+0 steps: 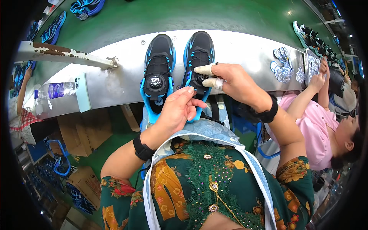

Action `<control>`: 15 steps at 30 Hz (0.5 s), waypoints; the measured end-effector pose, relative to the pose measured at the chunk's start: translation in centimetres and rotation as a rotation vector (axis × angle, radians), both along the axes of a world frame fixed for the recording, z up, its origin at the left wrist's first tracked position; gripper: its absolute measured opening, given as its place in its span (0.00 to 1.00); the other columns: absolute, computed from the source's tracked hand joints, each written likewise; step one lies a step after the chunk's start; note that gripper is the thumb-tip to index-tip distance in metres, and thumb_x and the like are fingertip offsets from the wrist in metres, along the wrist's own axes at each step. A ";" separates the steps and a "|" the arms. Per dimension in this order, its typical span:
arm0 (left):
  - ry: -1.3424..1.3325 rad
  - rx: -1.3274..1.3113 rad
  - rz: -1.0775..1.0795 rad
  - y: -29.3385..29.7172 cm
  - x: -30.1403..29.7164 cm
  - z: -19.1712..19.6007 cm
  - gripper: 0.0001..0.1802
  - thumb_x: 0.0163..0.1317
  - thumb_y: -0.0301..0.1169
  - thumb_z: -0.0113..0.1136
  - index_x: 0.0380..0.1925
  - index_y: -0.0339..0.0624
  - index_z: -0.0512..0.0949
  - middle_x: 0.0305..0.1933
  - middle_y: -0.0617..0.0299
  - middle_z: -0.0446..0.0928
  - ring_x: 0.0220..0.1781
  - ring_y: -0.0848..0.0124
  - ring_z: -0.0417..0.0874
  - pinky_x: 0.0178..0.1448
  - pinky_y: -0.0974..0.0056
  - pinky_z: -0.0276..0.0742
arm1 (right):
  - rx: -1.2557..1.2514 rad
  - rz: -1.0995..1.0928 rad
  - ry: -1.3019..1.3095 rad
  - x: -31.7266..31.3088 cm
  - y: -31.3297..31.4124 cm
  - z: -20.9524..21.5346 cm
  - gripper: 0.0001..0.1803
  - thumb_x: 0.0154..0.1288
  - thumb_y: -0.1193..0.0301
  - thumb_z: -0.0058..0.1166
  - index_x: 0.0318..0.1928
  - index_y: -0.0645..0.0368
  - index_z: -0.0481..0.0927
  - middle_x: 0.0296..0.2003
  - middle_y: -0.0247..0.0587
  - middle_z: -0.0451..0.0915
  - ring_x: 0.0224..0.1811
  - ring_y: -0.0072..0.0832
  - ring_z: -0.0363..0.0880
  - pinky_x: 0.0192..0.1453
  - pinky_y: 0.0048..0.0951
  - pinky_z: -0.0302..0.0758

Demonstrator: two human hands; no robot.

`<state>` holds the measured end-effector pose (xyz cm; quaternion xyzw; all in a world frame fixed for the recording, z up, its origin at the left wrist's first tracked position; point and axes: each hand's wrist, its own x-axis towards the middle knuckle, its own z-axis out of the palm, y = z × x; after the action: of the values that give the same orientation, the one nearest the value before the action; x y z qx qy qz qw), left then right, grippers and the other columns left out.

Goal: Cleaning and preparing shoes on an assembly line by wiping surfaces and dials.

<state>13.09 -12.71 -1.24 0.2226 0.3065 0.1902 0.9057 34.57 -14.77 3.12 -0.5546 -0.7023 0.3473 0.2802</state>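
The right hand [234,79], with white covers [205,69] on two fingers, has its fingertips parted at the black dial [197,79] on the right shoe [201,41]; whether they grip it cannot be told. The left hand [177,111] has thumb and forefinger drawn together at that shoe's opening, though any hold is unclear. The shoe sits toe-away on the metal bench [124,86], beside the left shoe [159,44]. Farther left lie a phone [82,92] and a bottle [57,90]; to the right, a pile of discs [283,71].
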 end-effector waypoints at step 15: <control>0.929 1.436 0.216 2.8 -5.6 5.6 0.16 0.58 0.27 0.63 0.48 0.36 0.78 0.43 0.59 0.77 0.45 0.67 0.77 0.54 0.65 0.71 | -0.046 -0.086 -0.045 1.1 3.4 1.5 0.17 0.63 0.69 0.61 0.52 0.61 0.81 0.38 0.46 0.84 0.41 0.32 0.82 0.46 0.30 0.76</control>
<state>7.53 -9.93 4.31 0.7664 0.4708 0.3125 0.3054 35.68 -11.41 4.57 -0.5982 -0.6760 0.3383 0.2661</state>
